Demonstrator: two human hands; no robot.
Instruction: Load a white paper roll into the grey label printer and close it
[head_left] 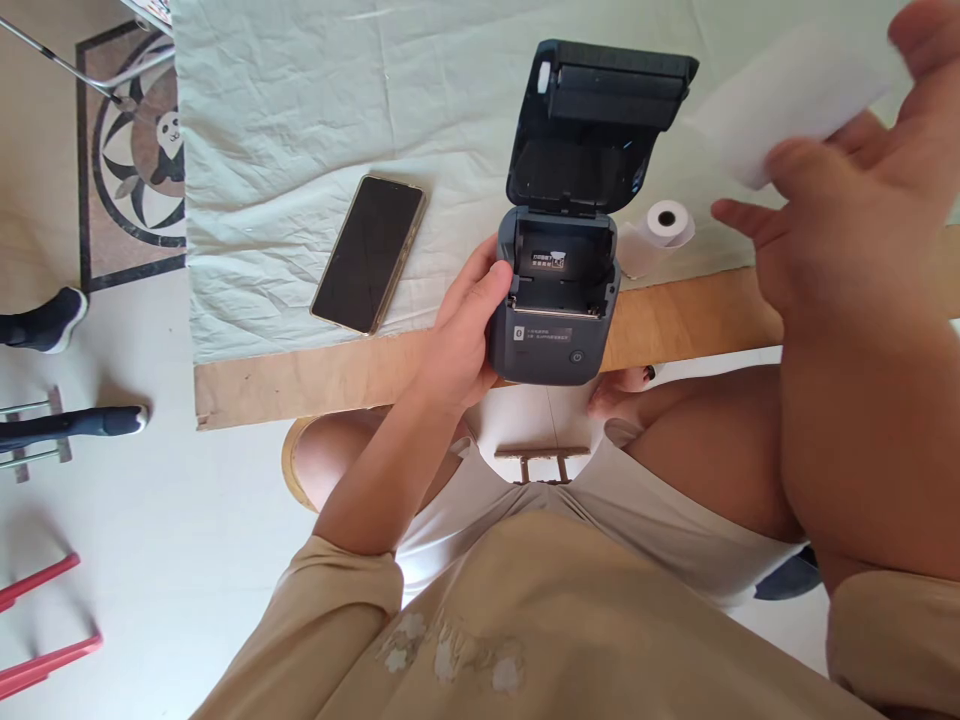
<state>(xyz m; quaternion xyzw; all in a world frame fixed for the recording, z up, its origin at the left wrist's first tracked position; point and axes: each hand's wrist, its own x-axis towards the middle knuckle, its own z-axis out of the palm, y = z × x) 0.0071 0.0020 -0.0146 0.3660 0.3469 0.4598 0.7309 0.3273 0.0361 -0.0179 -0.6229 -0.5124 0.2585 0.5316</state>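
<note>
A small dark grey printer (551, 335) stands at the table's near edge with its lid (592, 120) swung open and its paper bay bare. My left hand (465, 335) grips the printer's left side. Raised close to the camera at the right, my right hand (832, 220) pinches a white strip of paper (787, 100). A white paper roll (656, 235) lies on its side on the cloth just right of the printer, below that strip.
A black phone (369, 252) lies face up on the pale cloth (300, 130) left of the printer. The wooden table edge (315, 375) runs in front. Another person's dark-socked feet (45, 320) and red bars (45, 620) are at the left on the floor.
</note>
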